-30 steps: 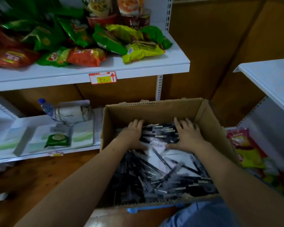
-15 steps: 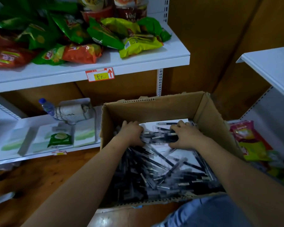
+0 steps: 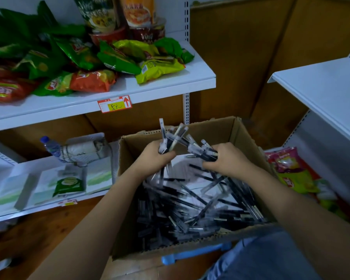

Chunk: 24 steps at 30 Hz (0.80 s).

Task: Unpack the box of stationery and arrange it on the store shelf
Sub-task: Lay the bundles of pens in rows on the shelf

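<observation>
White shelving (image 3: 166, 88) on my left carries snack bags (image 3: 93, 80) above a red price tag (image 3: 114, 104), with a water bottle (image 3: 51, 147) lying on the lower shelf (image 3: 38, 201). Right of that I see the cardboard box (image 3: 216, 131), open and heaped with loose black pens (image 3: 190, 211); over it the left hand (image 3: 155, 158) is clenched round an upright bundle of pens (image 3: 171, 138). Beside it the right hand (image 3: 227, 160) is clamped on a slanting bundle (image 3: 202, 149), both raised above the heap.
</observation>
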Motion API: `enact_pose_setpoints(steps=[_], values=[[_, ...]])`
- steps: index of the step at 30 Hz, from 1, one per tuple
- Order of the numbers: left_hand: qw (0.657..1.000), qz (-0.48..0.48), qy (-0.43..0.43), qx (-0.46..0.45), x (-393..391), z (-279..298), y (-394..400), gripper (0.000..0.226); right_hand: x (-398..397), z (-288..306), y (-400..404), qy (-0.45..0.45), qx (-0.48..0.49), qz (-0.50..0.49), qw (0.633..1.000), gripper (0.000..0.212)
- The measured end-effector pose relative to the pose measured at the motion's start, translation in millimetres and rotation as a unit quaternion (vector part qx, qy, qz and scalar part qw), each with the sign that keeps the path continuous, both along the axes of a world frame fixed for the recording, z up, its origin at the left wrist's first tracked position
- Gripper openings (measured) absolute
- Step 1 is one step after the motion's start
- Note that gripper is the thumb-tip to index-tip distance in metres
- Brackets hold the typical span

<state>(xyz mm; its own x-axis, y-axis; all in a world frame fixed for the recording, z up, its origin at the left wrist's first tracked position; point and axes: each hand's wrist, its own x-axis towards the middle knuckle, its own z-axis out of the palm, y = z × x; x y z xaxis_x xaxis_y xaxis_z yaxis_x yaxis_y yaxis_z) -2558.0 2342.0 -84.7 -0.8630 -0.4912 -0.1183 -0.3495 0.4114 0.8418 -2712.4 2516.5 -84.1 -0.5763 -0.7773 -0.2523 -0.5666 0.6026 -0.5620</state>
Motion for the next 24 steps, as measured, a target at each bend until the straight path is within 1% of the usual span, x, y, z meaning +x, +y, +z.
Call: enact_pose_setpoints(steps=[2,3,5,7,9,10,12,15,17,19,21,23,24], values=[[0.999,0.027,0.034,0.018,-0.8,11.8,6.9,0.025,6.4,7.0,3.9,-0.027,-0.041,-0.024,0.998,0.040],[0.997,0.033,0.055,0.032,-0.4,18.7,10.7,0.019,9.4,8.7,5.2,-0.036,-0.062,-0.033,0.997,0.037],[0.993,0.050,0.089,0.056,0.6,31.0,17.1,0.019,15.7,11.6,6.8,-0.055,-0.109,-0.045,0.991,0.022],[0.986,0.075,0.127,0.081,3.2,44.6,21.1,0.010,22.5,17.0,8.0,-0.080,-0.155,-0.060,0.983,0.022],[0.976,0.097,0.158,0.115,5.4,59.2,22.4,0.011,28.5,23.8,9.0,-0.096,-0.186,-0.083,0.974,0.022],[0.972,0.094,0.172,0.128,6.7,67.8,23.6,0.015,30.2,28.1,9.8,-0.107,-0.199,-0.097,0.969,0.019],[0.968,0.064,0.202,0.138,6.4,86.9,29.5,0.022,31.2,40.3,13.9,-0.124,-0.234,-0.131,0.955,0.014],[0.952,0.028,0.236,0.193,-6.2,114.4,52.3,0.019,25.0,62.8,31.9,-0.142,-0.298,-0.168,0.929,0.020],[0.938,-0.014,0.259,0.229,-22.8,130.0,78.8,0.019,17.5,81.4,53.7,-0.157,-0.335,-0.197,0.908,0.025],[0.927,-0.026,0.279,0.248,-39.7,139.9,103.0,0.018,9.2,101.8,74.7,-0.162,-0.347,-0.239,0.892,0.024],[0.924,-0.051,0.278,0.257,-66.6,147.4,139.9,0.018,-2.9,124.6,117.4,-0.144,-0.356,-0.308,0.870,0.020],[0.927,-0.089,0.268,0.246,-97.7,152.8,185.9,0.016,-12.7,148.0,177.2,-0.089,-0.368,-0.360,0.853,0.019],[0.929,-0.113,0.263,0.235,-114.2,154.1,212.4,0.015,-15.4,158.0,212.1,-0.058,-0.380,-0.374,0.844,0.021]])
